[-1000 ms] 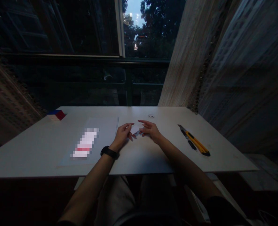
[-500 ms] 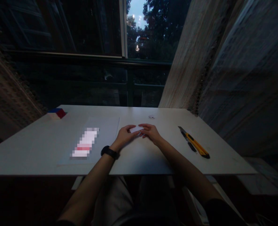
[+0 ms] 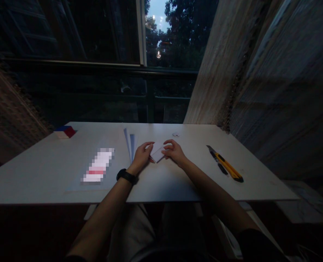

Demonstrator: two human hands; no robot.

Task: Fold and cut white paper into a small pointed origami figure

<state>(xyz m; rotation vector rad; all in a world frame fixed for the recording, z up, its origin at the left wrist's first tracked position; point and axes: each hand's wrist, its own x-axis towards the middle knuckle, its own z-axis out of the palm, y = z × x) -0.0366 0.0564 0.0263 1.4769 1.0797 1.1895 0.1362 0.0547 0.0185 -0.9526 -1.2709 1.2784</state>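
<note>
A small piece of folded white paper (image 3: 158, 154) is held between my two hands just above the white table (image 3: 161, 185). My left hand (image 3: 142, 154) pinches its left side, thumb and fingers closed on the edge. On the right side, my right hand (image 3: 174, 151) grips it between thumb and fingertips. Beside my left hand lie white paper sheets (image 3: 130, 143), whose far edges lift up off the table. A phone-like bright rectangle (image 3: 99, 165), blurred by pixels, rests on the sheets to the left.
To the right lie a yellow utility knife (image 3: 229, 167) and a smaller black cutter (image 3: 218, 163). A small whitish thing (image 3: 176, 134) sits beyond my right hand. A coloured cube (image 3: 65, 132) stands at the far left, and curtains (image 3: 205, 69) hang by the window.
The folded paper has turned and now shows a larger, tilted face. My fingers have shifted on it. The sheets beside my left hand have lifted at their far edges.
</note>
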